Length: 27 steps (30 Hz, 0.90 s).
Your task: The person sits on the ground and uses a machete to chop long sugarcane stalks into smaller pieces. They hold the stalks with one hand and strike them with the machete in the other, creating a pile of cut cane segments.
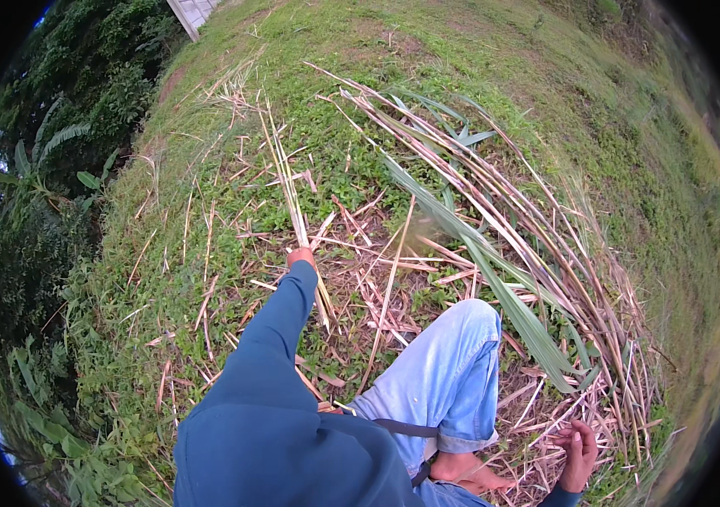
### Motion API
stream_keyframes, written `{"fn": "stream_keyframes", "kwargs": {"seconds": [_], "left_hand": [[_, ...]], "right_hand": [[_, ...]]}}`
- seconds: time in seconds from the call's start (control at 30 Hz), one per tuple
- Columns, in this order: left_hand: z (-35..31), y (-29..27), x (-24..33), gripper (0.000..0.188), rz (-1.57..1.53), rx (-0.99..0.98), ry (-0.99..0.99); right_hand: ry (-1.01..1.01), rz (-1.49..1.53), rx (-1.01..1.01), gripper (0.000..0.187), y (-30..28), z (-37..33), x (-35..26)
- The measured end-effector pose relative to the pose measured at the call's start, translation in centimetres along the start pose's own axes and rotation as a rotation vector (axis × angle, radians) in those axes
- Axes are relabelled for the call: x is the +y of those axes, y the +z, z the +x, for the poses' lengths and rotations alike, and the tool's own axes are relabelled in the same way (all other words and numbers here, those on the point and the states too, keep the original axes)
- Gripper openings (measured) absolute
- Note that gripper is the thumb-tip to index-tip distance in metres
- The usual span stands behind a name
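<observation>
My left hand (301, 256), at the end of an outstretched arm, is closed round a thin bundle of pale peeled stalks (282, 173). The bundle points away from me, and its near ends show just past my wrist. At the lower right, my right hand (578, 456) is raised over dry husk scraps (537, 414), fingers loosely curled and apart, with nothing seen in them. Left of that hand lies my bare foot (465, 469). A large pile of long reed-like stalks (495, 194) with green leaves (520, 321) curves along my right side.
Peeled husk strips (368, 287) litter the grass (233, 203) before me. Farther off lies another heap of pale stalks (233, 93). My bent knee (470, 325) rises between my hands, with a dark strap (406, 428) by it. Dense bushes (39, 237) border the left.
</observation>
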<state>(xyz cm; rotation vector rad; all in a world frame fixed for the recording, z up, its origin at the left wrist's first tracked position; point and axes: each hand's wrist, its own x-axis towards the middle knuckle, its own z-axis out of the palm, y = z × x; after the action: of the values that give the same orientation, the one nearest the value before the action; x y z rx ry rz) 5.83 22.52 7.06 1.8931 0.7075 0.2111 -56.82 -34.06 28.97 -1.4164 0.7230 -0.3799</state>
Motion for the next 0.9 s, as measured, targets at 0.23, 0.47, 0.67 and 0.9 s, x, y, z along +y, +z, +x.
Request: {"fn": "stream_keyframes", "kwargs": {"seconds": [0.23,0.47,0.67,0.9], "left_hand": [[-14.5,10.9,-0.2,0.019,-0.091,-0.25,-0.466],[-14.2,11.4,1.3,0.019,-0.367,-0.265,-0.331],[-15.3,8.4,2.2,0.015,0.017,-0.501,-0.398],[-16.4,5.5,1.8,0.023,0.308,-0.716,-0.393]], "right_hand": [[-0.016,-0.137,0.117,0.038,-2.6,-0.9,-2.0],[-0.018,-0.165,0.17,0.04,-3.6,-1.5,-1.8],[0.015,-0.139,0.138,0.036,-2.8,-1.0,-1.5],[0.067,-0.181,0.136,0.036,-2.6,-2.4,-1.2]]}}
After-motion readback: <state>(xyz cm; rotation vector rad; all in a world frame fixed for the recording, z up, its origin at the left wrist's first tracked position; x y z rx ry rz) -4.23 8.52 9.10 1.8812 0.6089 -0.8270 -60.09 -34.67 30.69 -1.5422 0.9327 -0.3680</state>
